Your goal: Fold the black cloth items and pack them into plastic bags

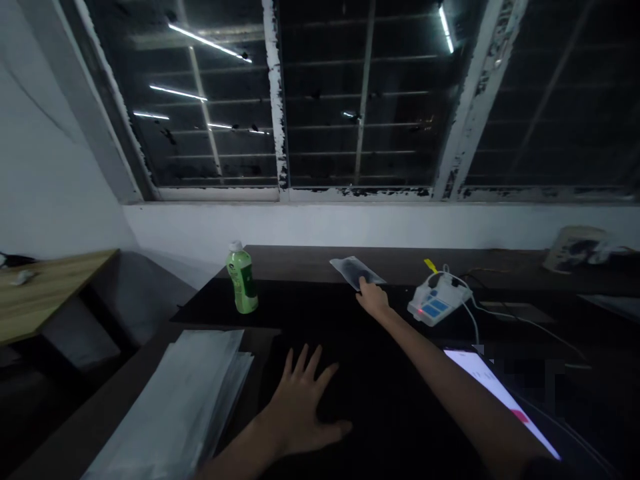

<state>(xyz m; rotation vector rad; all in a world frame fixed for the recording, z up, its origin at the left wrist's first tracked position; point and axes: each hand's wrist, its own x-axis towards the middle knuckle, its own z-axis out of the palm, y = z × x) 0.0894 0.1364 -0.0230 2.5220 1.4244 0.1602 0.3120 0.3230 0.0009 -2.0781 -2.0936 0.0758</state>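
Observation:
My left hand (300,403) is over the dark mat in front of me, its fingers spread and nothing in them. The right arm stretches toward the back of the table. There my right hand (373,298) has its fingers closed at the near edge of a small translucent plastic bag (354,271), with something dark showing through it; the exact grip is hard to see. To the left of my left hand lies a stack of pale flat plastic bags (175,393). A green bottle (243,280) with a white cap stands upright beyond the stack.
A white power strip (434,303) with blue panels, a red light and plugged cables sits right of my right hand. Below it a lit phone (495,393) lies beside my right forearm. A pale box-like object (575,248) stands at the back right, and a wooden table (55,287) at the left.

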